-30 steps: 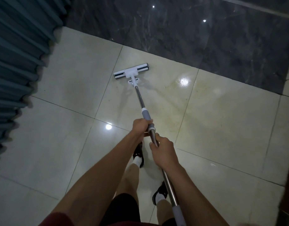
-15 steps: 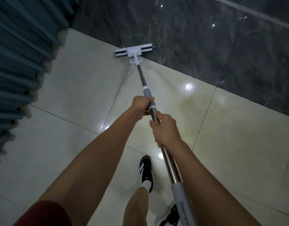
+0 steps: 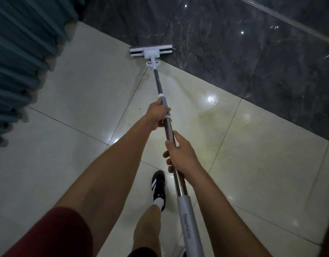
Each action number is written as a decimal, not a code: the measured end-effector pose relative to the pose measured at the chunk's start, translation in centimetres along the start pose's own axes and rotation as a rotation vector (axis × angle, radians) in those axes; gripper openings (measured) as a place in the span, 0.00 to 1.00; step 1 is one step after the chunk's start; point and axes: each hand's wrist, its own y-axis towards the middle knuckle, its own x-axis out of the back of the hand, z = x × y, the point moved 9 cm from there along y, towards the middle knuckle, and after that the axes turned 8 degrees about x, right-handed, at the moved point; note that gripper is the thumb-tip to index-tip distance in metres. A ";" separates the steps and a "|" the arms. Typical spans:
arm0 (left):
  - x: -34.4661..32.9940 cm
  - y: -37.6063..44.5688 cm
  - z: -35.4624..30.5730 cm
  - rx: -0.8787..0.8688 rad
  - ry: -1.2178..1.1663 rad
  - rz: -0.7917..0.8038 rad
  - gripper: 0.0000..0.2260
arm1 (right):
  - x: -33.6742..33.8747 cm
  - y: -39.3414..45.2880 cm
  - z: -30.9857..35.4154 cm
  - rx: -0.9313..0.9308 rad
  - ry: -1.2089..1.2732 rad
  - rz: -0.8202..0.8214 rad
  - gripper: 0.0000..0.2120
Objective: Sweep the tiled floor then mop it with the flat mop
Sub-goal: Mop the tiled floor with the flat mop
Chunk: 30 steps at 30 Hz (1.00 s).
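At the seam where cream glossy floor tiles (image 3: 82, 93) meet the dark marble slab (image 3: 234, 52), the white flat mop head (image 3: 151, 51) lies crosswise, straight ahead of both hands. Its steel and grey handle (image 3: 160, 89) runs back toward the person, long axis pointing away from the body. Nearer the head, the left hand (image 3: 158, 113) is clenched round the grey sleeve; the right hand (image 3: 181, 154) wraps the bare steel behind it. Likely next: a pull straight back along that axis.
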 end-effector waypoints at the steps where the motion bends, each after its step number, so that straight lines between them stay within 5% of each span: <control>1: 0.0 -0.4 0.8 0.002 0.000 -0.006 0.06 | 0.0 -0.8 -0.7 0.020 -0.031 -0.001 0.16; 12: -3.7 -9.6 16.6 0.060 0.025 -0.009 0.19 | 3.0 -12.7 -11.4 0.136 -0.454 0.009 0.23; 22: -8.2 -23.2 35.1 0.072 -0.127 -0.047 0.07 | 7.0 -28.5 -24.8 0.176 -0.532 0.148 0.18; 30: -8.3 -28.7 43.6 0.104 -0.169 -0.099 0.23 | 7.1 -36.5 -29.9 0.175 -0.539 0.186 0.16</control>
